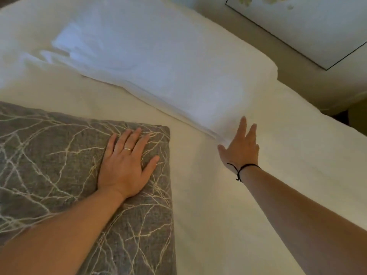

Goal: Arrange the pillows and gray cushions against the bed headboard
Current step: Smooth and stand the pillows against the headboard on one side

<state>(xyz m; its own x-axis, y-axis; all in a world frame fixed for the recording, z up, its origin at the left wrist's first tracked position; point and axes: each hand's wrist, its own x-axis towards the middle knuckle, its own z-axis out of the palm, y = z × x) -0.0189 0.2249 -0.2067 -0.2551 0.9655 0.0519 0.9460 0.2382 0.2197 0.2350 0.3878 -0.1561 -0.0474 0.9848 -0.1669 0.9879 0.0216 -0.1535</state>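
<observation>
1. White bed sheet (208, 195), lying under both hands.
2. White pillow (158, 62), its near corner touching the right hand (241, 149), fingers straight, grasping nothing.
3. Gray cushion (59, 155), flat beneath the left hand (124, 165), palm pressing, fingers spread.

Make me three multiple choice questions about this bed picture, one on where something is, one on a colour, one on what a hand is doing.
1. Where does the left hand rest?
A. on the gray cushion
B. on the white pillow
C. on the bare sheet

2. What colour is the band on the right wrist?
A. red
B. black
C. white

3. How is the right hand?
A. in a fist
B. gripping the cushion
C. fingers straight, at the pillow's near corner

Answers: 1 A, its palm lies flat on the patterned cushion. 2 B, a thin black cord circles the wrist. 3 C, its fingers reach out straight beside the pillow's corner.
</observation>
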